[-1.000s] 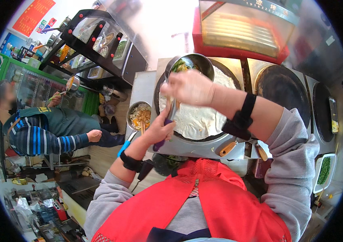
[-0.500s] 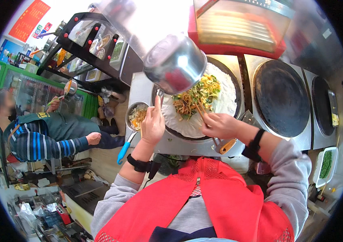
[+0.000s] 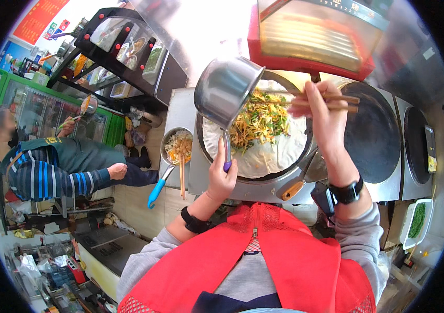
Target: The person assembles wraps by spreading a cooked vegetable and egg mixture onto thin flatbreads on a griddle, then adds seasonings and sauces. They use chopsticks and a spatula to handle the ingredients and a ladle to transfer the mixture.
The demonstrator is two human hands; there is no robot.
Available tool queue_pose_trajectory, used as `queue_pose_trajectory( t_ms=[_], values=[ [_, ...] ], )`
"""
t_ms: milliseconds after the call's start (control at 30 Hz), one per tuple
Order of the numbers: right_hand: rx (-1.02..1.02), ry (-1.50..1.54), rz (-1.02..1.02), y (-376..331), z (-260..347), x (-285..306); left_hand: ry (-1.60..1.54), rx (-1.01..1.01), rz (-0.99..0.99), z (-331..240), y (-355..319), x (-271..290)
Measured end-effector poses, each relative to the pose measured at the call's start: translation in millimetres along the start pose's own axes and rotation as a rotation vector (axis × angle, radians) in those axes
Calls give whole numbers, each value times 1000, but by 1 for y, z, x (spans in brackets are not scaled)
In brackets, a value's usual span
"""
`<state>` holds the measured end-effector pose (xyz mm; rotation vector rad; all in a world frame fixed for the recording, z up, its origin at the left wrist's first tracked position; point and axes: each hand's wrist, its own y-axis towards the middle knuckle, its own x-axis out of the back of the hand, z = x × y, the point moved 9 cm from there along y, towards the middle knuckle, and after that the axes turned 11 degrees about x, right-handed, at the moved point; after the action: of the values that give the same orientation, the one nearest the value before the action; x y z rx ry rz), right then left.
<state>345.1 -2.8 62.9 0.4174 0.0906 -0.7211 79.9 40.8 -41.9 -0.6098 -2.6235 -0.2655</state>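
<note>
The left hand (image 3: 223, 178) is closed around the purple-tipped handle of a steel pot (image 3: 225, 89), with no gap showing between fingers and handle. The pot is tipped on its side over the 10 to 11 o'clock part of the near griddle (image 3: 256, 180), its mouth facing 2 o'clock. The right hand (image 3: 324, 113), beyond the griddle's edge between 2 and 3 o'clock, has its fingers closed around chopsticks (image 3: 348, 98) that point toward 9 o'clock; their tips blur, so whether they touch anything cannot be told.

A pale crepe (image 3: 284, 151) covers most of the griddle. Shredded filling (image 3: 261, 121), yellow, green and brown, lies heaped around its centre, just outside the pot's mouth.

Between 8 and 9 o'clock, beside the griddle, sits a small pan (image 3: 163, 149) of food with a blue handle and a second pair (image 3: 182, 175) of sticks in it. A wooden-handled spatula (image 3: 293, 190) lies between 4 and 5 o'clock, and another griddle (image 3: 370, 135), dark, stands at 3 o'clock. A co-worker (image 3: 60, 175) stands well apart toward 8 o'clock.
</note>
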Motion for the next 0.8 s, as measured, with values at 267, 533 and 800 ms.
queue_pose_trajectory(
  t_ms=[267, 533, 800],
  values=[
    [-311, 112, -255, -32, -81, 11, -651, 333, 285, 6, 2, 0],
    [-75, 6, -118, -25, -58, 4, -784, 413, 393, -1, 7, -1],
    [316, -230, -42, -24, -7, -13, -811, 424, 526, -8, 8, -9]
  ],
)
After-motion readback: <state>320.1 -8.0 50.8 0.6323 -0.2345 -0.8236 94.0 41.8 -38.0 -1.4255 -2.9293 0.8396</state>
